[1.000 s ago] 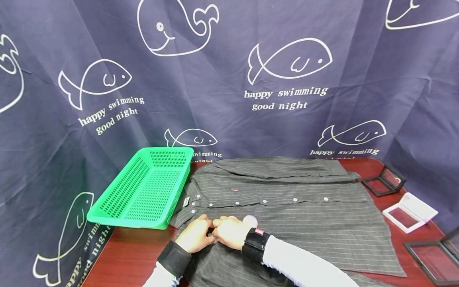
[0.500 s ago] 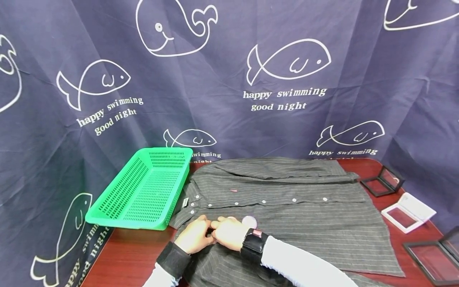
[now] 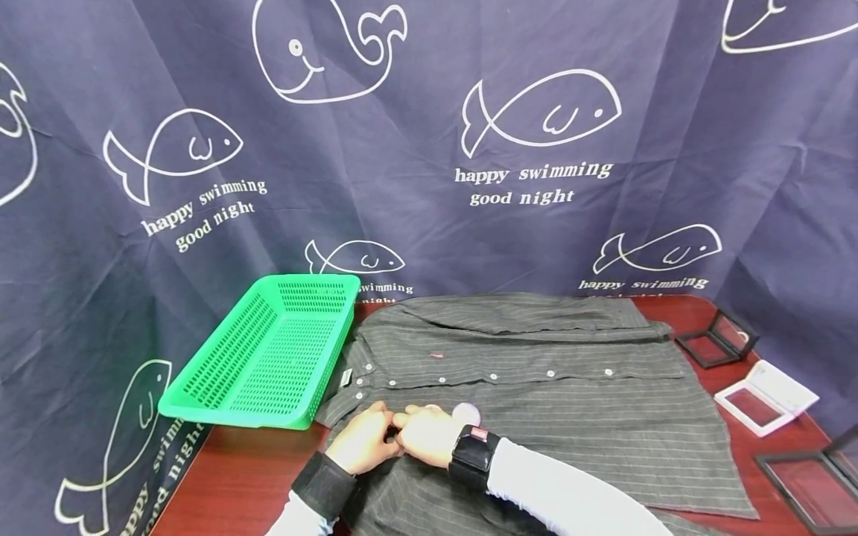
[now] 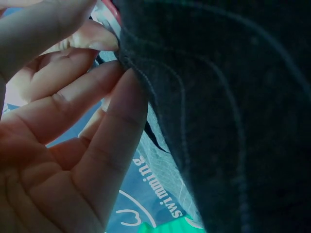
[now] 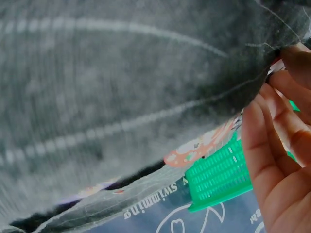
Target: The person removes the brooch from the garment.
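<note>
A dark grey pinstriped button shirt point(image 3: 536, 346) lies spread out, collar toward the left. My left hand point(image 3: 365, 439) pinches a raised fold of its near front between thumb and finger. Meeting it fingertip to fingertip, my right hand point(image 3: 432, 435) pinches the same fold from the right. Between the fingers, the left wrist view shows the red-and-white edge of a small thing point(image 4: 112, 12), mostly hidden by cloth and fingers. A pale purple disc point(image 3: 465, 415) sits on the shirt beside my right hand. An orange patterned disc point(image 5: 199, 150) shows below the cloth in the right wrist view.
A green plastic basket point(image 3: 234, 418) stands at the left on the red table point(image 3: 248, 469). Along the right edge are a black hinged frame point(image 3: 733, 331), a white one point(image 3: 780, 387) and a larger dark one point(image 3: 780, 480). A blue curtain point(image 3: 402, 186) hangs behind.
</note>
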